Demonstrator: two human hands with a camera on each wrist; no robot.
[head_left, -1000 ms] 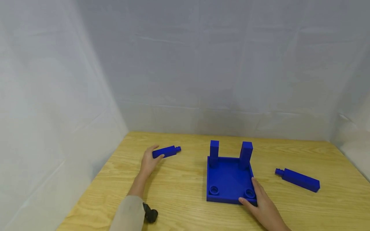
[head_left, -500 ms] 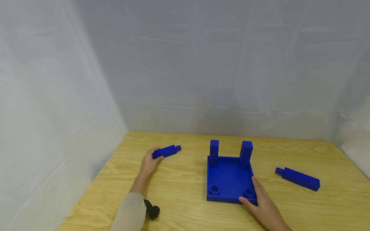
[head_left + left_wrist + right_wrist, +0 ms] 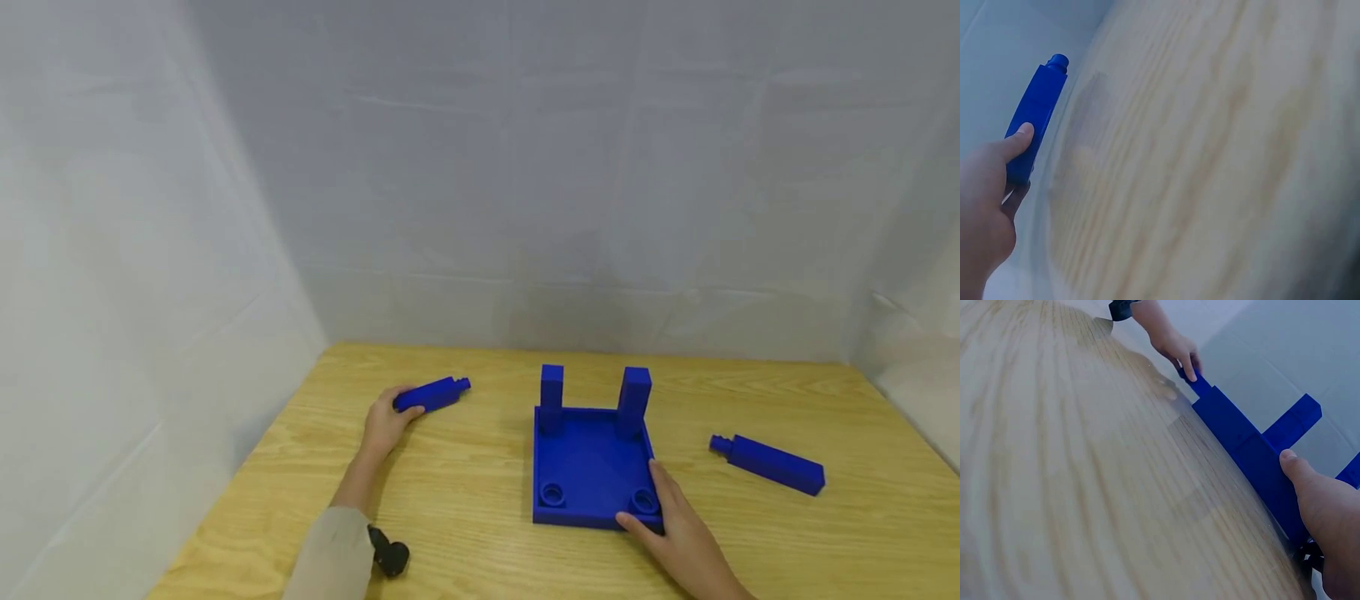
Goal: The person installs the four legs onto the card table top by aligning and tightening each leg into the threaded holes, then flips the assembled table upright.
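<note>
Blue plastic square leg with a round peg end (image 3: 432, 393) lies on the light wooden table (image 3: 465, 483) at far left, well apart from the blue square plastic base tray (image 3: 588, 467). Left hand (image 3: 386, 423) has thumb and fingers curled round the leg's blunt end. Right hand (image 3: 675, 533) has its fingers curled over the tray's near right corner, thumb on the front edge, beside an empty round socket (image 3: 643, 501). Two upright blue legs (image 3: 592, 398) stand in the far corners; a second loose blue leg (image 3: 768, 463) lies to the right.

Judgement: grip nearer mid-length, bring the peg down vertical over a near socket, keep the tray pinned.

Left wrist view shows the thumb (image 3: 1017, 142) along the leg's side; the head view hides it. Right wrist view shows only the tray's outer wall, not the sockets.
</note>
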